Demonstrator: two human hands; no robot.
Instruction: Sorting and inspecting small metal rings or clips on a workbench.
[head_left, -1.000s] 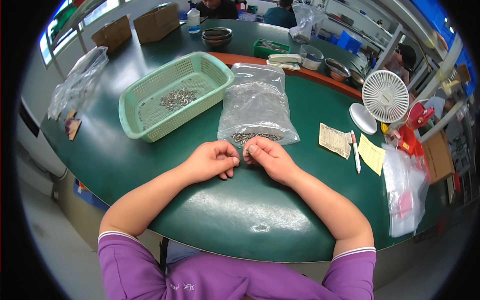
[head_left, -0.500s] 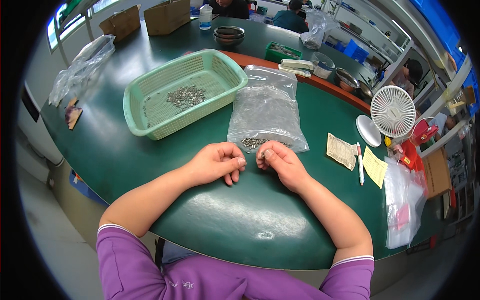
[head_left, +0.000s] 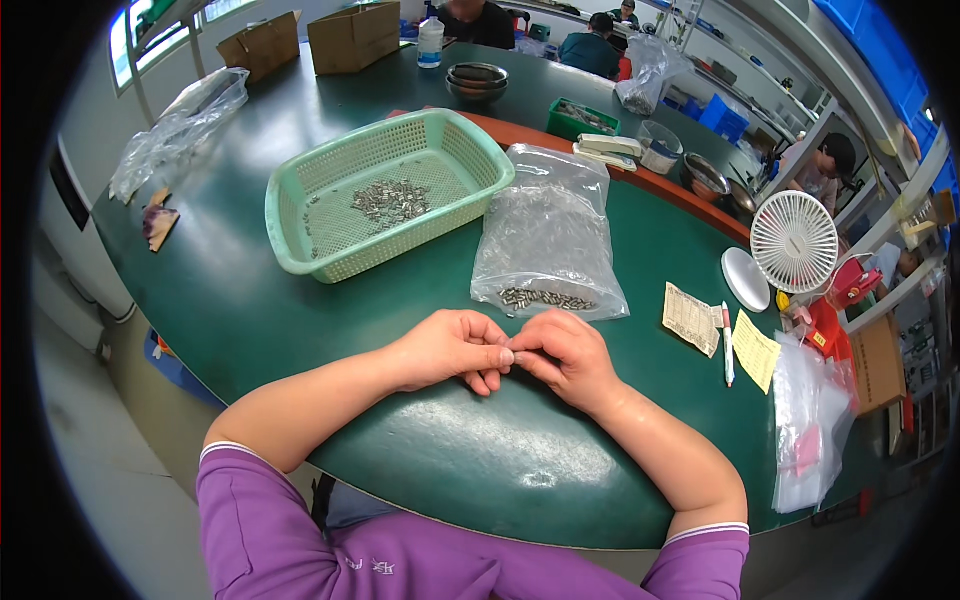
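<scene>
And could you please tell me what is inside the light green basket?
The light green basket holds a loose pile of small metal pieces, with a few more scattered toward its left end. Pieces beneath the pile's top layer are covered, so I cannot see them.

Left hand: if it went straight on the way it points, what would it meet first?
Most likely the right hand, whose fingers sit directly ahead; depth makes it hard to tell whether the two already touch.
</scene>
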